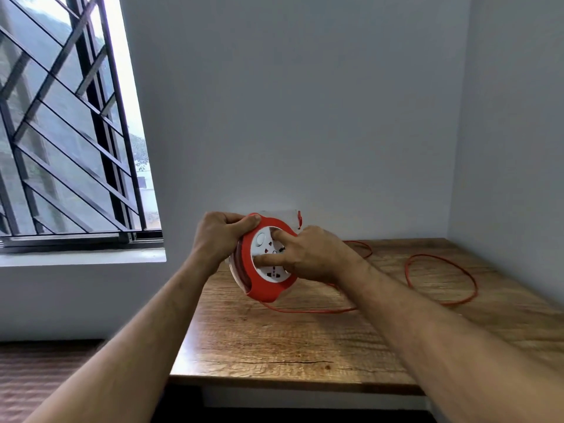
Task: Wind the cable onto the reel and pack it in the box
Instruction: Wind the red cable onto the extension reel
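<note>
Holding the red cable reel (265, 257) up over the wooden worktop (274, 340): left hand (220, 236) gripping its top rim, right hand (311, 254) with fingers pressed on the white socket face. Loose red cable (442, 279) looping across the worktop right of the right hand. Barred window (67, 123) off left of the left hand.

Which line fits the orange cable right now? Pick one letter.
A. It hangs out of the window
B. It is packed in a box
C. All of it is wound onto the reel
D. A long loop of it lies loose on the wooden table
D: the orange cable trails from the reel, held by the left hand and right hand, and loops loose across the wooden table.
</note>
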A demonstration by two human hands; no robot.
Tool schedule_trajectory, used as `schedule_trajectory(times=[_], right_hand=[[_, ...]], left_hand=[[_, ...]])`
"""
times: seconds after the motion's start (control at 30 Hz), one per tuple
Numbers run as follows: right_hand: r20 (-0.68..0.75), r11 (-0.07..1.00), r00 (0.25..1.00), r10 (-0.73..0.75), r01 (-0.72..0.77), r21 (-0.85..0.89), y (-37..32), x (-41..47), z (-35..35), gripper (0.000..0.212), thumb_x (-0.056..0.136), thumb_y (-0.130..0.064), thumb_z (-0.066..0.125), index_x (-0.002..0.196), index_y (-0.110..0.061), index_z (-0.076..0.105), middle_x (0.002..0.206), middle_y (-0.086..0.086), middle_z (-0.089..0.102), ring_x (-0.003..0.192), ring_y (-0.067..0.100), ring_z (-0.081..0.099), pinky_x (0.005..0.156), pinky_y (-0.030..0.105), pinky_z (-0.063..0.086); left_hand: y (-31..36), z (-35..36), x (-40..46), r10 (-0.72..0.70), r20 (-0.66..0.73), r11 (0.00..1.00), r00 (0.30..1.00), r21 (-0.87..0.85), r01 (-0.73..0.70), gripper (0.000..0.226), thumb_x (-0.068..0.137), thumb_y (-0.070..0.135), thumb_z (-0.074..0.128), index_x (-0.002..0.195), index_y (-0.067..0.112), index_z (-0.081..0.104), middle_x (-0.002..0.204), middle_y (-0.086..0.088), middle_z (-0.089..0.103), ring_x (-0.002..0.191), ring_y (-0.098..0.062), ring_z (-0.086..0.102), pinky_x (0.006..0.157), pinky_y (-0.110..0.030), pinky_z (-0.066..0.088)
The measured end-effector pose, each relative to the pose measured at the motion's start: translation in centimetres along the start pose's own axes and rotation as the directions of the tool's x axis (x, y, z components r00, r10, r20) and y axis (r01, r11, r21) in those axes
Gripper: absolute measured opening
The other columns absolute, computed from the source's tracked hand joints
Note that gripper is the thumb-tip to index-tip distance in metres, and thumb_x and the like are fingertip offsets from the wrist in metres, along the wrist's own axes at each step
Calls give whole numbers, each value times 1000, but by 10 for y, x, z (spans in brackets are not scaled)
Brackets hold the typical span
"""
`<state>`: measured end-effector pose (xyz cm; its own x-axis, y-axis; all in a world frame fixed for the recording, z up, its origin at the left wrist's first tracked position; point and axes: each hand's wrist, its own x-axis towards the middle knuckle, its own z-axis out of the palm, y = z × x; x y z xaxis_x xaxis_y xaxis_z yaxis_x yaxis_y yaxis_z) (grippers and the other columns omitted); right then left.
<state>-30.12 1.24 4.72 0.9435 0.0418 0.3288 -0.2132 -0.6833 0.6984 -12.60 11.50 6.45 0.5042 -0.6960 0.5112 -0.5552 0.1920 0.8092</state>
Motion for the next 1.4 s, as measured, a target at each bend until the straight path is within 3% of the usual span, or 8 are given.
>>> schedule_trajectory(times=[0.2, 0.3, 0.37, 0.47, 0.63, 0.83, 1.23, 1.4], right_hand=[[-113, 872, 894, 433, -384, 304, -18, -1, -1, 60, 85, -51, 63, 140, -37, 41, 117, 8, 67, 81, 27, 69, 63, 34, 56], [419, -52, 454, 786, -626, 778, -39, 21, -19, 67, 83, -62, 58, 139, -27, 42, 119, 4, 65, 94, 22, 67, 73, 34, 58], [788, -733, 287, 544, -294, 613, -40, 38, -31, 59, 89, -57, 52, 131, -15, 51, 97, 8, 69, 65, 16, 65, 45, 23, 50], [840, -919, 435, 326, -61, 388, -34, 39, -43, 46, 98, -45, 48, 123, -8, 54, 61, 5, 61, 32, 6, 44, 31, 14, 28], [458, -213, 390, 799, -528, 822, -34, 17, -27, 30, 94, -41, 57, 90, -13, 66, 71, 5, 72, 53, 18, 66, 59, 38, 60], [-126, 844, 899, 419, -334, 420, -28, -7, -12, 52, 91, -16, 55, 136, -38, 43, 144, 8, 40, 71, 28, 65, 58, 38, 58], [-66, 997, 995, 75, -72, 40, -6, -9, -6, 67, 90, -40, 65, 141, -38, 22, 128, 18, 55, 80, 35, 68, 59, 42, 61], [-212, 813, 824, 526, -415, 408, -21, -10, -7, 59, 85, -51, 61, 138, -34, 40, 102, 6, 70, 72, 26, 70, 55, 26, 48]], left_hand=[[0, 10, -9, 152, -173, 988, 973, 60, -143, 25, 87, 39, 77, 99, 18, 83, 76, 9, 76, 72, -11, 76, 77, -39, 63], [0, 25, -23, 332, -339, 943, 880, 158, -294, 33, 85, 42, 74, 104, 15, 82, 78, 4, 72, 73, -16, 70, 72, -34, 58], [-1, 35, -36, 406, -421, 914, 811, 198, -355, 36, 85, 41, 74, 106, 12, 81, 77, 1, 68, 71, -16, 63, 67, -28, 51], [-3, 37, -43, 412, -485, 911, 771, 200, -361, 40, 87, 45, 71, 107, 12, 80, 80, 1, 69, 72, -13, 62, 67, -26, 51], [-6, 24, -32, 193, -517, 977, 834, 19, -214, 36, 93, 44, 69, 110, 14, 79, 85, 5, 74, 77, -16, 74, 69, -41, 64], [1, 17, -27, 148, -415, 988, 898, 32, -148, 30, 91, 38, 73, 107, 15, 81, 81, 11, 73, 72, -5, 72, 68, -21, 57], [18, 3, -7, 111, 3, 989, 994, 100, -111, 26, 88, 39, 75, 101, 18, 82, 85, 2, 80, 74, -14, 78, 78, -38, 65], [17, 14, -17, 311, -222, 949, 924, 131, -288, 29, 87, 37, 77, 105, 15, 82, 86, 1, 78, 76, -9, 73, 72, -27, 59]])
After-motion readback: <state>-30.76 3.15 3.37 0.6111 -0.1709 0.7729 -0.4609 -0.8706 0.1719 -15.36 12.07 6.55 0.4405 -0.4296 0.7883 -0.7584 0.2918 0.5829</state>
